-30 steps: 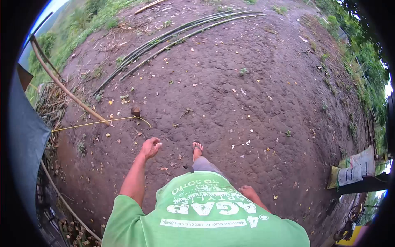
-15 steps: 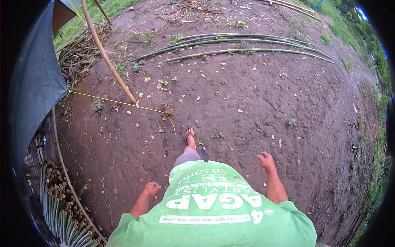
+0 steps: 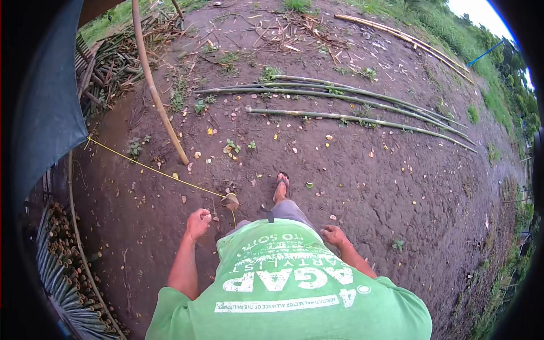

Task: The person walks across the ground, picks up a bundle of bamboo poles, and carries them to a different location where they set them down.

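Observation:
My left hand [image 3: 198, 223] hangs over the bare ground left of the green shirt [image 3: 283, 277], its fingers loosely curled and nothing seen in them. It is nearest to a yellow rope [image 3: 153, 168] that runs to a small brown block [image 3: 230, 200] on the soil. On the other side, my right hand [image 3: 335, 234] is beside the shirt with its fingers curled in, and no object shows in it. One foot in a dark flip-flop [image 3: 282, 180] is out in front.
Long green bamboo poles [image 3: 351, 98] lie across the ground ahead. A leaning wooden pole [image 3: 152, 85] and a dark tarp [image 3: 54, 96] are on the left. Cut bamboo [image 3: 71, 272] is stacked at the lower left. More poles [image 3: 408, 39] lie farther back.
The ground, poles and block have shifted down in the view. My left hand has swung forward; my right hand has drawn back and inward. More of the front leg shows.

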Action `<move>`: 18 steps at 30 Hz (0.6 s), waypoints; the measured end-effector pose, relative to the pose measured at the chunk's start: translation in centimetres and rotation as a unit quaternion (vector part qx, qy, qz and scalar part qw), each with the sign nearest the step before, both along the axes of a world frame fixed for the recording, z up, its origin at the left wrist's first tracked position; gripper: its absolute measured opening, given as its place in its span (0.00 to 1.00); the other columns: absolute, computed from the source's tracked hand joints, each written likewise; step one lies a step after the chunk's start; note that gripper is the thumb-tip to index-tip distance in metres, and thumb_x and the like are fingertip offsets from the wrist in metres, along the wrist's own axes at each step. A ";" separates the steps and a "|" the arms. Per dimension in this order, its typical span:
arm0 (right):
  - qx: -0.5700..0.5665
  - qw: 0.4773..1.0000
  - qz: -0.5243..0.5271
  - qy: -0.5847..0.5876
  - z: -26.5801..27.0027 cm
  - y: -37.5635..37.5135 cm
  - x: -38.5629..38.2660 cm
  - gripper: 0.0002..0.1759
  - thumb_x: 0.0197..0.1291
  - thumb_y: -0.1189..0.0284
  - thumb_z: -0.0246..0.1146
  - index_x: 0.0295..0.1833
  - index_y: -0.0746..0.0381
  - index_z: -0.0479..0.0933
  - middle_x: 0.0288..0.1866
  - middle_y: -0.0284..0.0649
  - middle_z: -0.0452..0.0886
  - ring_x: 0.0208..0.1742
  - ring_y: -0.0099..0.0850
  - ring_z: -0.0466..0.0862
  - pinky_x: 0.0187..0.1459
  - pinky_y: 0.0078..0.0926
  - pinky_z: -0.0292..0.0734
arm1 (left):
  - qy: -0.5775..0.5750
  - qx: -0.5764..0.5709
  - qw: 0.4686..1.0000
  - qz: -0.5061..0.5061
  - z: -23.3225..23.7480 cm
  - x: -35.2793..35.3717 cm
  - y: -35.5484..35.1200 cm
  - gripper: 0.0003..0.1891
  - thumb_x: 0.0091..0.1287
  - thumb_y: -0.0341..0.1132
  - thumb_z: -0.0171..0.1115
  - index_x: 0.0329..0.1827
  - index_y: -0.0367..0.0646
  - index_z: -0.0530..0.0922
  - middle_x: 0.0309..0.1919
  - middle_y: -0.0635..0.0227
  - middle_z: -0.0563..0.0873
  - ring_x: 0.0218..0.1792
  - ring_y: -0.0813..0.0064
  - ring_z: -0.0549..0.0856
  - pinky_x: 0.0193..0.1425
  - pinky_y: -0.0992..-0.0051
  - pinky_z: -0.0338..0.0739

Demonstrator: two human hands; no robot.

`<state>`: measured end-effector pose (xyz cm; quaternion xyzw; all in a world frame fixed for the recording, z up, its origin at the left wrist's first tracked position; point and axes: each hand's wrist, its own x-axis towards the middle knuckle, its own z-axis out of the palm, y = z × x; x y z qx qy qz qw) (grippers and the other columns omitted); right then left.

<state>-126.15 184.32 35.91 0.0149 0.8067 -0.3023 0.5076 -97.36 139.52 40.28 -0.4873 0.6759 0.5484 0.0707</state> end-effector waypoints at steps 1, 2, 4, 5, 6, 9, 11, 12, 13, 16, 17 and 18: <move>0.031 0.999 0.009 -0.003 -0.4 -1.2 -2.9 0.24 0.57 0.63 0.63 0.52 0.71 0.76 0.39 0.43 0.83 0.35 0.29 0.81 0.37 0.27 0.79 | -0.005 -0.017 1.000 0.013 -0.8 -1.0 -1.5 0.12 0.62 0.34 0.57 0.46 0.39 0.79 0.32 0.64 0.84 0.28 0.78 0.83 0.32 0.76 0.78; 0.027 1.000 -0.004 0.008 -3.3 -1.8 -6.1 0.22 0.57 0.63 0.63 0.50 0.70 0.77 0.38 0.42 0.83 0.34 0.29 0.81 0.35 0.27 0.78 | -0.030 -0.019 0.999 0.031 -1.7 -2.4 -2.7 0.12 0.62 0.34 0.58 0.45 0.38 0.79 0.32 0.64 0.84 0.28 0.78 0.83 0.32 0.76 0.78; 0.024 0.999 -0.029 0.028 -10.3 -1.2 -12.8 0.20 0.57 0.63 0.63 0.47 0.68 0.79 0.35 0.41 0.83 0.33 0.29 0.81 0.33 0.26 0.77 | -0.082 -0.015 0.994 0.068 -4.4 -4.4 -3.8 0.12 0.61 0.34 0.59 0.44 0.38 0.79 0.31 0.63 0.84 0.28 0.77 0.83 0.32 0.76 0.78; 0.040 0.997 -0.046 0.051 -11.7 -1.9 -16.6 0.19 0.57 0.63 0.62 0.48 0.67 0.78 0.34 0.39 0.82 0.30 0.28 0.79 0.29 0.25 0.74 | -0.097 -0.014 0.992 0.082 -9.3 -3.7 -4.7 0.11 0.60 0.36 0.60 0.41 0.38 0.80 0.29 0.64 0.84 0.27 0.77 0.83 0.32 0.74 0.78; 0.053 0.994 -0.070 0.070 -13.3 -3.4 -19.7 0.19 0.58 0.62 0.62 0.48 0.66 0.77 0.33 0.38 0.81 0.28 0.27 0.78 0.26 0.24 0.71 | -0.134 -0.021 0.991 0.013 -12.3 -4.7 -5.5 0.12 0.60 0.37 0.61 0.41 0.38 0.80 0.30 0.63 0.84 0.28 0.75 0.84 0.34 0.73 0.79; 0.054 0.992 -0.093 0.060 -13.4 -8.1 -24.1 0.20 0.58 0.62 0.61 0.50 0.65 0.76 0.34 0.38 0.81 0.26 0.26 0.77 0.23 0.24 0.69 | -0.204 0.002 0.972 -0.117 -12.3 -7.6 -5.2 0.12 0.59 0.38 0.61 0.41 0.40 0.81 0.32 0.60 0.85 0.33 0.71 0.85 0.39 0.71 0.79; 0.034 0.996 -0.062 0.055 -11.2 -12.2 -27.8 0.20 0.58 0.62 0.62 0.50 0.65 0.76 0.35 0.40 0.82 0.26 0.27 0.77 0.24 0.23 0.70 | -0.159 0.018 0.983 -0.087 -5.0 -15.5 -5.6 0.12 0.59 0.38 0.61 0.42 0.42 0.81 0.36 0.59 0.85 0.38 0.68 0.85 0.44 0.69 0.78; 0.024 0.998 -0.033 0.054 -10.4 -14.6 -29.1 0.20 0.58 0.63 0.62 0.51 0.66 0.76 0.35 0.40 0.82 0.27 0.27 0.77 0.24 0.23 0.70 | -0.134 0.007 0.987 -0.083 -5.1 -17.2 -6.6 0.13 0.59 0.38 0.61 0.43 0.42 0.81 0.37 0.58 0.85 0.39 0.67 0.84 0.45 0.69 0.78; 0.015 0.999 -0.006 0.050 -10.1 -16.5 -30.2 0.20 0.58 0.63 0.62 0.51 0.66 0.76 0.36 0.40 0.82 0.27 0.27 0.78 0.25 0.23 0.70 | -0.111 -0.003 0.991 -0.079 -5.7 -18.5 -7.6 0.13 0.59 0.38 0.62 0.44 0.42 0.81 0.39 0.57 0.85 0.41 0.67 0.84 0.46 0.70 0.78; -0.030 0.987 0.074 0.142 -17.8 -18.8 -35.1 0.19 0.57 0.66 0.62 0.50 0.67 0.76 0.33 0.39 0.81 0.25 0.26 0.77 0.24 0.23 0.70 | -0.082 -0.007 0.992 -0.099 -8.9 -21.0 -11.6 0.15 0.59 0.35 0.62 0.47 0.40 0.80 0.41 0.57 0.86 0.42 0.68 0.84 0.46 0.71 0.78; -0.035 0.992 0.035 0.119 -17.0 -20.7 -36.0 0.18 0.57 0.66 0.62 0.49 0.68 0.76 0.32 0.39 0.81 0.25 0.26 0.77 0.25 0.23 0.71 | -0.089 0.019 0.990 -0.104 -7.3 -22.6 -13.5 0.15 0.59 0.34 0.62 0.48 0.40 0.80 0.41 0.58 0.86 0.42 0.68 0.85 0.46 0.71 0.78; -0.041 0.994 -0.006 0.096 -13.5 -24.4 -36.4 0.18 0.57 0.67 0.62 0.48 0.68 0.77 0.32 0.38 0.80 0.25 0.26 0.77 0.25 0.23 0.71 | -0.097 0.043 0.988 -0.110 -6.7 -23.7 -15.4 0.15 0.59 0.34 0.62 0.48 0.39 0.80 0.42 0.58 0.86 0.42 0.69 0.85 0.45 0.71 0.78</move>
